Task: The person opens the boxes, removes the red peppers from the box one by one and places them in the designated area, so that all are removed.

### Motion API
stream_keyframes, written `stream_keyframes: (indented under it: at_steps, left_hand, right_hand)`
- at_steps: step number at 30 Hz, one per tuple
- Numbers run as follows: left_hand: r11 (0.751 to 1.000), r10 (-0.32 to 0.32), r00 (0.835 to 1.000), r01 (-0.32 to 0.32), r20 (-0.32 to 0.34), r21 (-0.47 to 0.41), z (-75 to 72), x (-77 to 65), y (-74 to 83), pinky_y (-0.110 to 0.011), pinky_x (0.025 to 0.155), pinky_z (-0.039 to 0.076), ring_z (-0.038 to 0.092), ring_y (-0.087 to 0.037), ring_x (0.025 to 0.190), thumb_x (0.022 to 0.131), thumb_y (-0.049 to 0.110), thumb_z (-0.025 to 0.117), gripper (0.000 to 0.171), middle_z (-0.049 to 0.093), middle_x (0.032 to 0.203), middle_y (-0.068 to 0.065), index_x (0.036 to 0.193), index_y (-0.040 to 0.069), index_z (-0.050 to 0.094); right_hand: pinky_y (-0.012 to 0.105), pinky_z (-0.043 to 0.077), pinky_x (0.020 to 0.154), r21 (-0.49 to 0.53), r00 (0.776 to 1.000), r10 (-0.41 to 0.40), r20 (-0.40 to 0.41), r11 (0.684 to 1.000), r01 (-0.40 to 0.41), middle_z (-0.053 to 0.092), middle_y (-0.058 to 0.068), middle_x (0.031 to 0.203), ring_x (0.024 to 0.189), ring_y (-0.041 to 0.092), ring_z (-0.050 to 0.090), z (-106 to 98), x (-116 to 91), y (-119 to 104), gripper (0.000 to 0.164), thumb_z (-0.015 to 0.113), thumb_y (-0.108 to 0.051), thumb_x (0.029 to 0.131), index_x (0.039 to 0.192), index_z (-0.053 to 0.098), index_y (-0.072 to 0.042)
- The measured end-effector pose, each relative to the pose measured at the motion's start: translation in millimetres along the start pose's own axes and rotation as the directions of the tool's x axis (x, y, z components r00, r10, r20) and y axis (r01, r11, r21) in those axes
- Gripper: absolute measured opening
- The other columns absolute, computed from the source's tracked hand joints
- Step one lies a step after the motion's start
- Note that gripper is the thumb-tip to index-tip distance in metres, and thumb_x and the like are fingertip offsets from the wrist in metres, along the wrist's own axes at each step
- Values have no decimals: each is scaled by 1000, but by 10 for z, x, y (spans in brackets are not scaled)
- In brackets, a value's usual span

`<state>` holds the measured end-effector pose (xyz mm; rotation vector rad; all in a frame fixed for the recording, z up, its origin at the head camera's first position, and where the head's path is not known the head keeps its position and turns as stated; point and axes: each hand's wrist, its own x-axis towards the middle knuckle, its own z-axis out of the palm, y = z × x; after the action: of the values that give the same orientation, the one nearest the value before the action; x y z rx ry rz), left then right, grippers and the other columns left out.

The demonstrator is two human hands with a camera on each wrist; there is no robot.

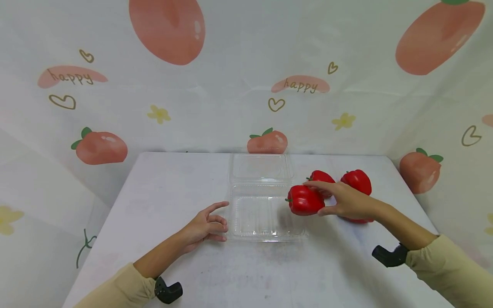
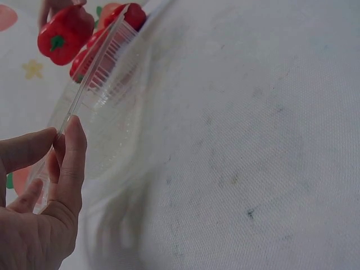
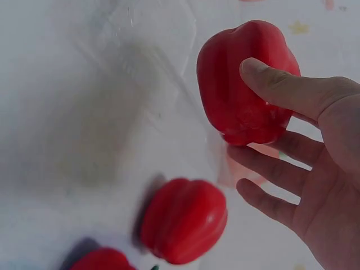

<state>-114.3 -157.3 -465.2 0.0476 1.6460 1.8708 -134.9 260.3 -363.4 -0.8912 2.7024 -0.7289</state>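
My right hand [image 1: 346, 200] holds a red bell pepper [image 1: 306, 200], thumb on one side and fingers on the other, raised over the right side of a clear plastic clamshell box [image 1: 265, 237]. The pepper's green stem points left in the head view. In the right wrist view the thumb lies across the held pepper [image 3: 242, 84]. At the box's left edge is my left hand [image 1: 206, 226]; the left wrist view shows its thumb and fingers pinching the thin clear rim [image 2: 84, 84]. The box stands open, its lid [image 1: 262, 167] folded back away from me.
Behind the right hand, more red bell peppers lie on the white table: one beside the box [image 1: 321, 176], one farther right [image 1: 358, 180] and one partly hidden under the forearm [image 1: 358, 220]. A printed cloth backdrop [image 1: 231, 85] hangs behind the table.
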Motion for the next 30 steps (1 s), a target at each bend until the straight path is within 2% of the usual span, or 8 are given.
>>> stream_keyframes:
  at_steps: [7,13,18,30]
  left_hand:
    - [1000,-3,1000,3,-5,7,-3,-6,2,-42,78,61,63,-20,81,86,-4,69,81,61,91,-5,154,13,29]
    - [1000,-1,1000,1,-5,9,-9,-6,-3,-42,78,61,63,-21,81,86,-4,69,80,61,91,-5,154,13,29]
    - [1000,-2,1000,2,-4,13,-4,-13,3,-42,78,61,63,-21,81,87,-3,69,80,61,92,-5,154,13,29]
    - [1000,1,1000,-1,-6,12,12,-26,14,-42,78,61,63,-20,81,86,-4,69,82,61,91,-5,155,12,27]
  right_hand:
    - [36,60,76,-6,998,4,-56,1000,-5,66,11,124,111,32,61,-30,-115,193,83,89,-18,72,144,49,-11]
    - [48,60,79,22,996,50,-71,999,-49,63,15,126,114,37,58,-8,-227,334,80,88,-16,74,143,49,-9]
    - [50,60,78,57,992,101,-73,994,-97,60,19,127,116,42,55,47,-297,419,80,88,-16,74,143,49,-7]
    - [53,58,83,28,995,86,-60,996,-84,61,20,130,119,43,54,186,-326,546,80,87,-11,73,143,49,-7]
